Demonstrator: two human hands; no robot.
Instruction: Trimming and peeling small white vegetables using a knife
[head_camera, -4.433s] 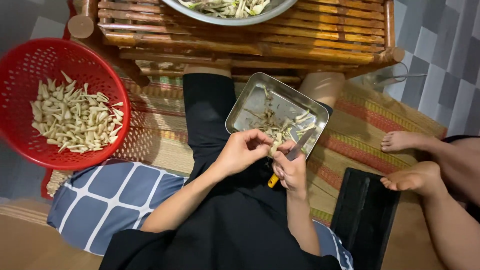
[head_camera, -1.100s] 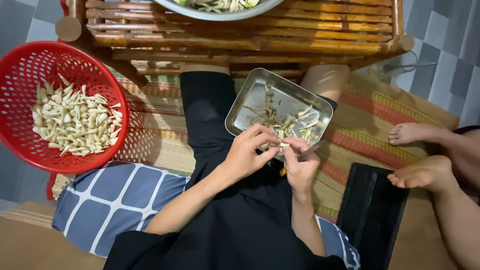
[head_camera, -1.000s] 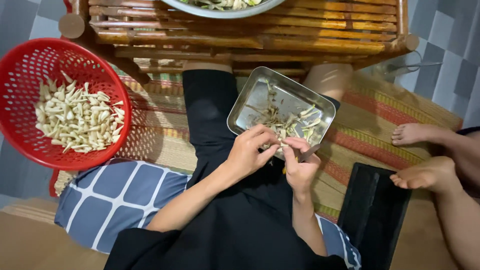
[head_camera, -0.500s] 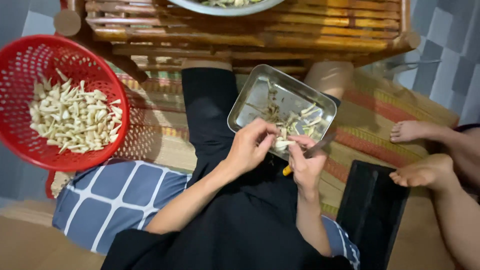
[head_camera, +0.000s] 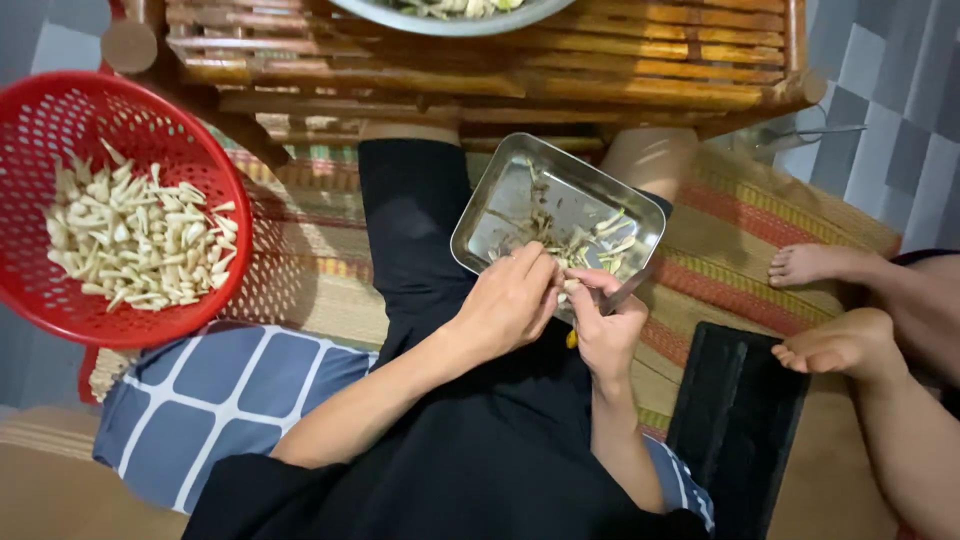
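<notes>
A small pale piece (head_camera: 572, 287) sits between the two hands, just below the middle of the frame and a bit to the right. It is too small to tell what it is. The left hand (head_camera: 508, 306) is curled around it, with the fingertips pinching it from the left. The right hand (head_camera: 606, 328) is closed around a knife (head_camera: 627, 293). The grey blade pokes up and to the right from the fist, and a bit of yellow handle shows under the hand. Both hands touch at the small piece.

Right above the hands is a shiny metal tray (head_camera: 500, 205). It rests tilted on the person's lap, over the black clothes. Inside it lie thin scraps and peels, some pale and some greenish.

At the left of the frame is a round red basket (head_camera: 40, 130) with holes. It is full of peeled white pieces (head_camera: 135, 240). Below it, at the lower left, lies a blue cushion with white lines (head_camera: 210, 400).

Across the top is a low bamboo table (head_camera: 640, 70), with the rim of a bowl (head_camera: 450, 22) on it.

A striped woven mat (head_camera: 750, 215) covers the floor. At the right, another person's bare feet (head_camera: 830, 310) rest on it, beside a black flat thing (head_camera: 735, 420).
</notes>
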